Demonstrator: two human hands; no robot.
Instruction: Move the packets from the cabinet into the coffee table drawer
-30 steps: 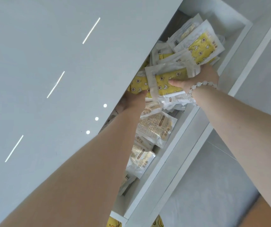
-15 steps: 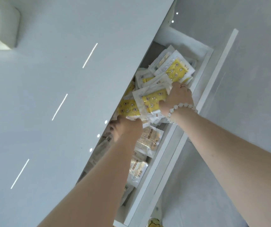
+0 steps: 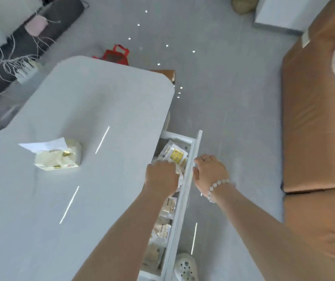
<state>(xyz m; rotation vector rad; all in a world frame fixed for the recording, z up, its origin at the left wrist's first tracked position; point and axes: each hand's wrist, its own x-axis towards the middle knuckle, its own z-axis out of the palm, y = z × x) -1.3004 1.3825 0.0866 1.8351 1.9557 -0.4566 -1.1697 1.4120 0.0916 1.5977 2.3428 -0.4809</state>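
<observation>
Many packets (image 3: 163, 230) fill the drawer (image 3: 183, 201). Left hand (image 3: 161, 176) curls down among them; whether it's gripping, I cannot tell. Right hand (image 3: 210, 172), fingers loose, touches the drawer's front from outside. Yellow packet (image 3: 177, 156) at the drawer's far end.

Your left forearm (image 3: 122, 230) reaches bare up from the bottom edge. Your left hand (image 3: 161, 175) is turned knuckles-up with the fingers curled down out of sight, so its grip cannot be judged. Your right forearm (image 3: 264, 226) comes in from the lower right, and your right hand (image 3: 211, 172) lies palm-down near the left but apart from it, fingers loosely bent and thumb stretched toward the left hand.
</observation>
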